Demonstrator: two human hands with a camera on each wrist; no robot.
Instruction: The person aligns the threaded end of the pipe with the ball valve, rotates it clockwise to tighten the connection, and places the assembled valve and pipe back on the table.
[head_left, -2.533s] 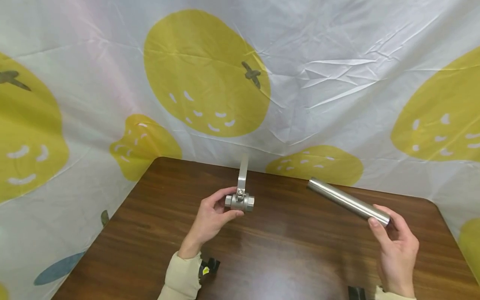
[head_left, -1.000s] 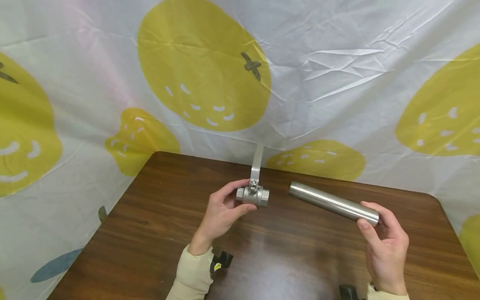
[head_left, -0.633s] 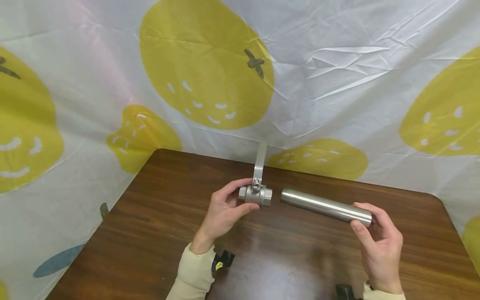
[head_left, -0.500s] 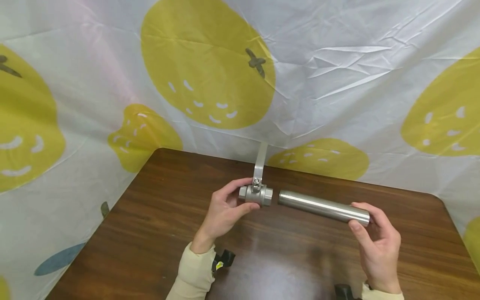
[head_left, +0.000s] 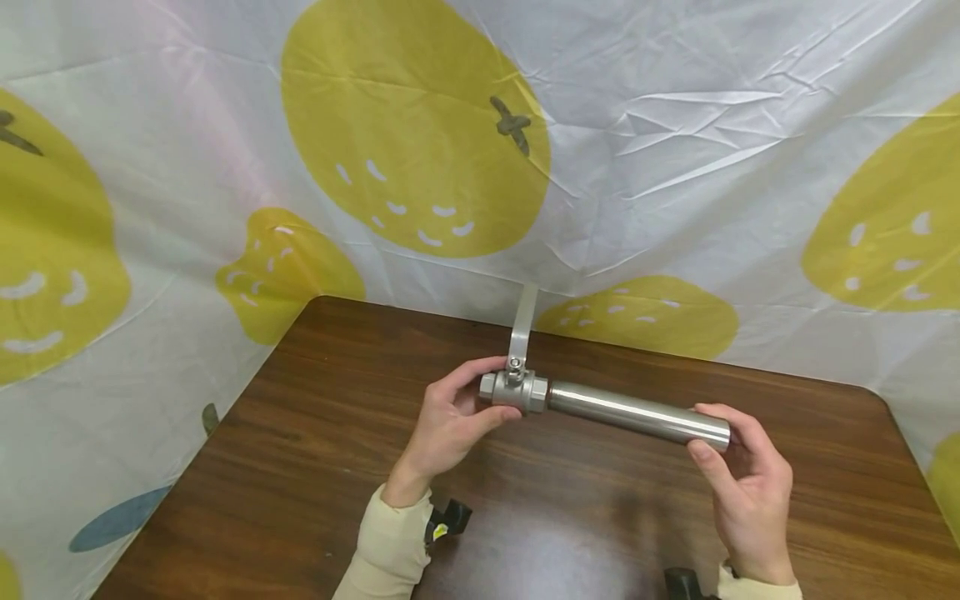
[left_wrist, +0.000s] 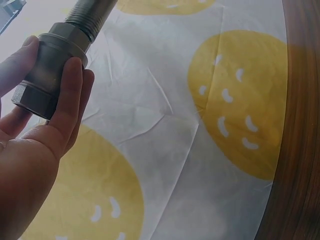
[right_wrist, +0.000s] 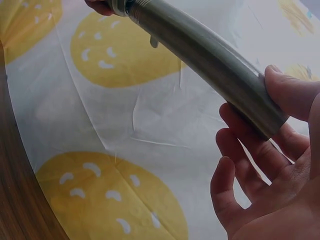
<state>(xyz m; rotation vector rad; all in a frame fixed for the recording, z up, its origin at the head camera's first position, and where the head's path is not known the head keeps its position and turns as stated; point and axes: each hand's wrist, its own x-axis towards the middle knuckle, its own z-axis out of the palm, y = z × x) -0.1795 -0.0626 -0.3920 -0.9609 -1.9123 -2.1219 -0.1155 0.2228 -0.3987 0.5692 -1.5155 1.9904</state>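
My left hand grips a steel ball valve by its body, thumb in front and fingers behind. The valve's flat lever handle points away toward the curtain. In my right hand, thumb and fingers pinch the right end of a smooth steel pipe. The pipe's left end is right at the valve's hexagonal opening, nearly in line with it and sloping slightly down to the right. Threads on that pipe end show at the valve's mouth in the left wrist view.
Below the hands is a dark brown wooden table with rounded corners. A white curtain with yellow fruit prints hangs behind and beside it. Black wrist devices sit by both cream sleeves.
My right hand has brought the pipe leftward and levelled it, closing the gap to the valve. My left hand moved slightly right earlier with the valve and has since stayed almost still.
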